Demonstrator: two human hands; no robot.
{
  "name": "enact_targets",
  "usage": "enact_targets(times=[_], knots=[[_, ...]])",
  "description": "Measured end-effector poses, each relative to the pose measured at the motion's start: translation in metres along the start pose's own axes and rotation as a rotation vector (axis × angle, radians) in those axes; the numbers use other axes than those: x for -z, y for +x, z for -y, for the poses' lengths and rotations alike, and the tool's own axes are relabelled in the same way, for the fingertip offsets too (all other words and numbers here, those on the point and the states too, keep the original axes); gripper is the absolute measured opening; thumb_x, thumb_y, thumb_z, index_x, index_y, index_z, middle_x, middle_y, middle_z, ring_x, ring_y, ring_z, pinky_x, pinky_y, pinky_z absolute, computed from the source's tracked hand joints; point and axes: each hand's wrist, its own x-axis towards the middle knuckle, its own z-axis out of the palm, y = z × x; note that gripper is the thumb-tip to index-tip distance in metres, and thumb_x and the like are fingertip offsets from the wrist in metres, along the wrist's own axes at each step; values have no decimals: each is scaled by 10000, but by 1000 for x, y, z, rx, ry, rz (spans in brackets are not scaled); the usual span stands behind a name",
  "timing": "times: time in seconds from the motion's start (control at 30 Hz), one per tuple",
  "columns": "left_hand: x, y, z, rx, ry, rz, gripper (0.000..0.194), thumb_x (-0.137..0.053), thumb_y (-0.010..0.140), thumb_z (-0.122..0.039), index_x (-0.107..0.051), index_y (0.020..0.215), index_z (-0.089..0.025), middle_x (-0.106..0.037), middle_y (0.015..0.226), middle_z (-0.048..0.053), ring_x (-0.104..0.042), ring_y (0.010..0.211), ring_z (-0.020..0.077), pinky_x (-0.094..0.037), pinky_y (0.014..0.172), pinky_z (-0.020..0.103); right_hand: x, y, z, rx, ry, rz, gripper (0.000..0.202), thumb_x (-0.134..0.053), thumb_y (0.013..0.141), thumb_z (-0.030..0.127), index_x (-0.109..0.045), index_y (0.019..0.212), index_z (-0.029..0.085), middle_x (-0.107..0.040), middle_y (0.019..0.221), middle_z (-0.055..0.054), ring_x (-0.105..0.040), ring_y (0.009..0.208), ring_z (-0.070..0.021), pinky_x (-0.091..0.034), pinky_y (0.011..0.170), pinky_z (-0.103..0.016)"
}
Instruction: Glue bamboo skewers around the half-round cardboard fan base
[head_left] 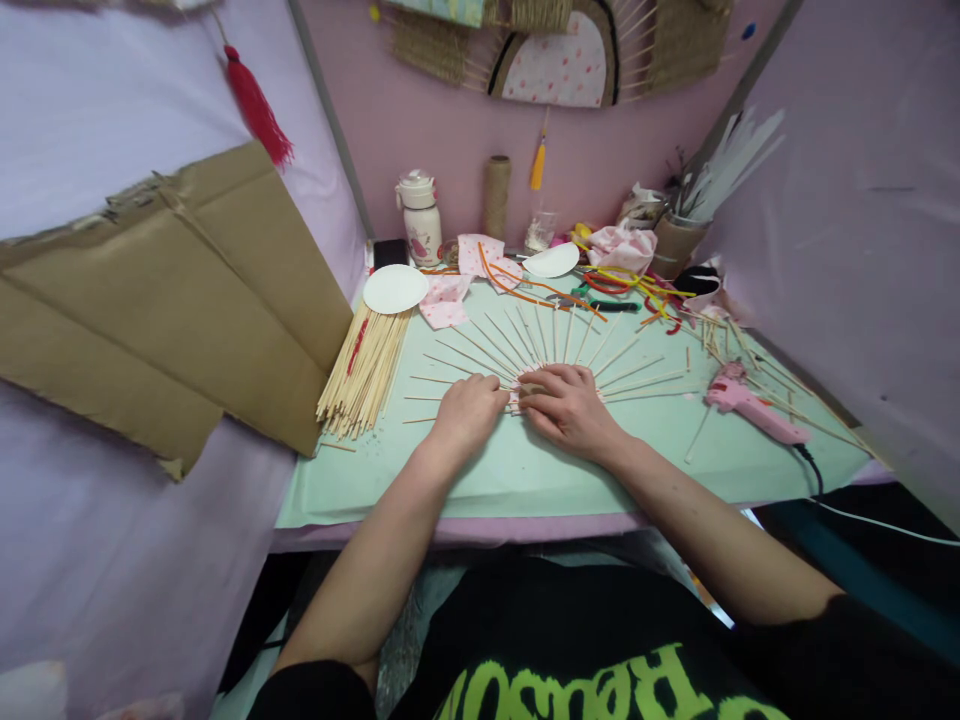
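Thin wooden sticks point(487, 343) lie spread on the table like a half-round fan, their inner ends meeting at a small pinkish centre. My left hand point(471, 408) has its fingers closed at the left side of that centre, over the lower left sticks. From the right, my right hand point(568, 405) lies over the middle with bent fingers pressed down on it. A bit of brown material shows under its fingertips. Both hands hide most of the centre, so what exactly lies beneath the fingers is unclear.
Left of the fan lies a stick bundle point(364, 375) under a white disc point(395, 289). A pink glue gun point(757, 405) with a cord rests right. Behind are pliers point(611, 304), orange strips point(517, 290), a bottle point(421, 220) and a twine roll point(496, 197). Cardboard point(187, 300) leans left.
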Motion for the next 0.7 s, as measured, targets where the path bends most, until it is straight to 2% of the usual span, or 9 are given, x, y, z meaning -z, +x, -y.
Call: enact_targets(times=[0.7], knots=[[0, 0, 0, 6, -1, 5, 246, -478, 981, -213, -720, 1021, -191, -664, 1011, 83, -574, 1002, 242, -427, 780, 342, 3, 0, 2, -38, -15, 52, 200, -550, 950, 254, -749, 926, 262, -699, 1238, -36, -530, 1154, -256, -309, 944, -453]])
